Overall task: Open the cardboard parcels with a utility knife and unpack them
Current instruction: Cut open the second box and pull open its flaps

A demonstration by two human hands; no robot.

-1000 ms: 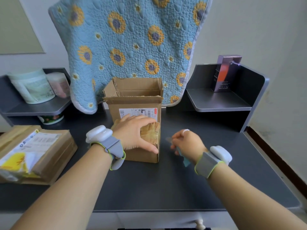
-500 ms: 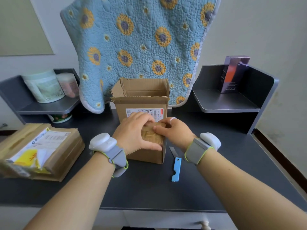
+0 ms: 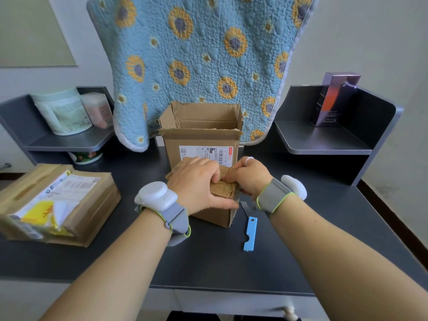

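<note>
Both hands are on the small parcel (image 3: 220,205): my left hand (image 3: 196,184) lies over its top with fingers curled onto the flap and thumb along the front edge, my right hand (image 3: 251,178) pinches the flap at the right top corner. Going big to small: the desk (image 3: 324,239) carries everything; a flat taped parcel (image 3: 62,205) sits well apart at left, not yet cut as far as I can tell; an open box (image 3: 201,140) stands just behind the small one, flaps up. The small parcel sits mid-desk, touching or just in front of that box. I judge it light, the corrugated board stiff but creasing at the flaps, so take it by the flap edges with the body pinned down. The utility knife (image 3: 249,230) lies loose on the desk just right of the parcel, blade exposed and pointing away toward my right wrist; pick it up by the blue handle only.
</note>
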